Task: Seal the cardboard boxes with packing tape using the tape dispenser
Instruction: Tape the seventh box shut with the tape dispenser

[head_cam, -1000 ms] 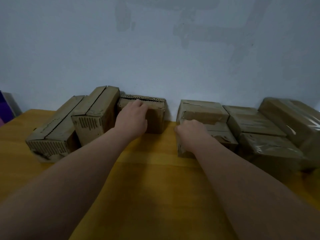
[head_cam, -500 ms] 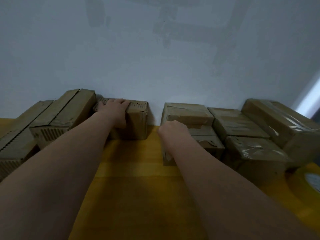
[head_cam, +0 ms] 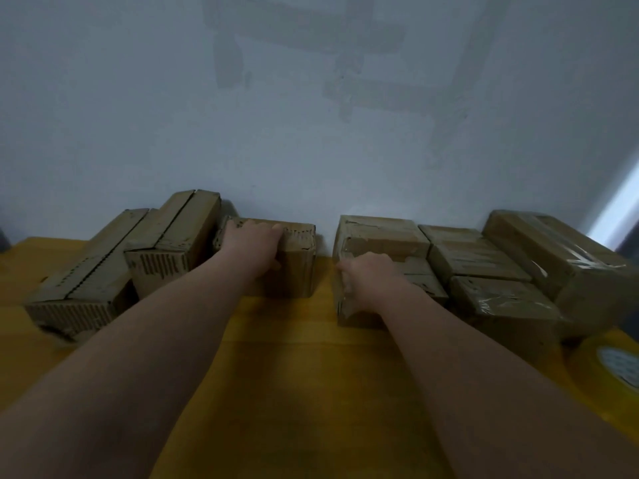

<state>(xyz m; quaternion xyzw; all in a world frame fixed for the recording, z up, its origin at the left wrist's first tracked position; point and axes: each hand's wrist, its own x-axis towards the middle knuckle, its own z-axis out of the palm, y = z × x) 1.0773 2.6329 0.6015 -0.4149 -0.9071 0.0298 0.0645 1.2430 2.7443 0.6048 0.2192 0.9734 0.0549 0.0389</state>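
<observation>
My left hand lies over the top of a small untaped cardboard box against the wall, fingers reaching to its far edge and thumb on its front face. My right hand grips the left edge of a tape-wrapped box, its fingers curled down the side. A yellowish roll of packing tape sits at the right edge of the yellow table, partly cut off by the frame. No dispenser body can be made out.
Two long untaped boxes lie to the left of my left hand. Several tape-wrapped boxes are packed together on the right. A pale wall stands right behind them all.
My left hand climbed from the small box's front face onto its top. My right hand stayed on the taped box. The tape roll came into sight at the right.
</observation>
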